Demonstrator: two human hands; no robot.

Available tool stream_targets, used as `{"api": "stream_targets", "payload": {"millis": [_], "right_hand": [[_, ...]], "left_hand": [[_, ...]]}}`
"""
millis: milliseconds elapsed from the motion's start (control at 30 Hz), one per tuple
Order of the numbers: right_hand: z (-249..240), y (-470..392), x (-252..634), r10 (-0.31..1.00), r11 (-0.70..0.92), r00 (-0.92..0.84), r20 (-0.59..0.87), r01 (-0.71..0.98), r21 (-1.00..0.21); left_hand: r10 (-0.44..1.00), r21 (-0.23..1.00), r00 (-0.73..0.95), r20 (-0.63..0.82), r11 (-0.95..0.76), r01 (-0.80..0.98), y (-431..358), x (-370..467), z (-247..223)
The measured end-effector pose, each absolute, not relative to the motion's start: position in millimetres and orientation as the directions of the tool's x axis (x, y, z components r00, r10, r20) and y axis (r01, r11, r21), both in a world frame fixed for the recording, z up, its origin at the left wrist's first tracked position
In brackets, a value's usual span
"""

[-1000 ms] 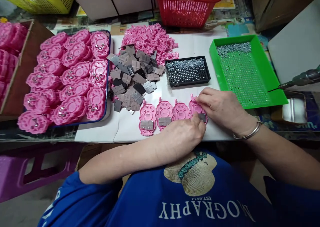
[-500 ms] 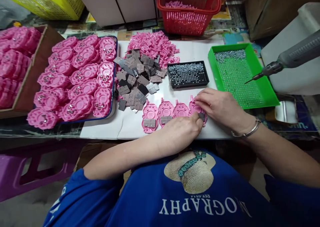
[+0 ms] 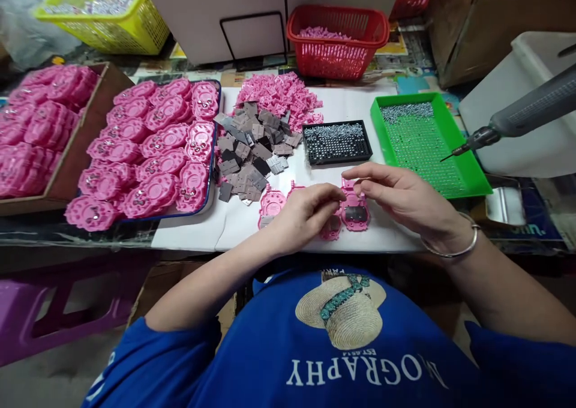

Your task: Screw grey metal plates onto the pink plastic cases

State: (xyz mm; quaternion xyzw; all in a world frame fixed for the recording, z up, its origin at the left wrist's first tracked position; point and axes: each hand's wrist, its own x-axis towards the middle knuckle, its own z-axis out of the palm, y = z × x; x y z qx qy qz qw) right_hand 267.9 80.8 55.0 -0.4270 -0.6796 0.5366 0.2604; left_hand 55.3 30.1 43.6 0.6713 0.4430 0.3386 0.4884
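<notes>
Pink plastic shells lie in a row at the front edge of the white sheet. The rightmost shell has a dark plate lying flat in its lower half. Over the middle shells is my left hand, its fingers curled; whether it holds something small is hidden. My right hand is at the top of the rightmost shell, thumb and fingers apart, with nothing visible between them. The leftmost shell shows partly beside my left wrist. Behind the row lie a pile of grey plates and small pink parts.
A black screw tray and a green tray stand behind my right hand. An electric screwdriver points in from the right. Stacked pink shells fill a tray at left. A red basket stands at the back.
My left hand has moved left and up off the rightmost shell, uncovering the dark plate in it. My right hand's fingers have spread. The camera view has shifted slightly.
</notes>
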Motion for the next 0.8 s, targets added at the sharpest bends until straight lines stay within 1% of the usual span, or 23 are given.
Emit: {"api": "stream_targets", "payload": {"millis": [67,133,233,300,400,567,667,733,800], "right_hand": [[52,78,262,0.884,0.033,-0.459,-0.088,0.25,-0.968],[49,76,256,0.903,0.004,-0.425,-0.058,0.143,-0.99],[42,73,248,0.912,-0.014,-0.411,0.02,-0.08,-0.997],[37,72,245,0.913,-0.022,-0.406,0.045,-0.158,-0.987],[33,72,242,0.911,-0.028,-0.411,0.047,-0.174,-0.984],[32,72,242,0.913,-0.089,-0.408,0.018,-0.242,-0.966],[31,71,243,0.896,-0.087,-0.443,0.044,-0.27,-0.959],[31,70,245,0.864,-0.056,-0.497,0.077,-0.248,-0.967],[32,70,247,0.834,-0.022,-0.544,0.09,-0.197,-0.98]], "left_hand": [[0.912,0.992,0.392,-0.122,0.097,0.083,30,55,42],[0.869,0.961,0.445,-0.216,0.27,-0.06,31,56,40],[0.818,0.883,0.514,-0.257,0.415,-0.22,34,58,37],[0.797,0.81,0.534,-0.282,0.496,-0.314,36,60,36],[0.787,0.746,0.532,-0.313,0.55,-0.374,37,62,36],[0.796,0.741,0.509,-0.327,0.551,-0.385,37,64,38],[0.778,0.729,0.542,-0.317,0.566,-0.386,38,65,39],[0.761,0.728,0.565,-0.318,0.578,-0.369,38,66,39],[0.765,0.733,0.553,-0.33,0.577,-0.361,39,65,40]]}}
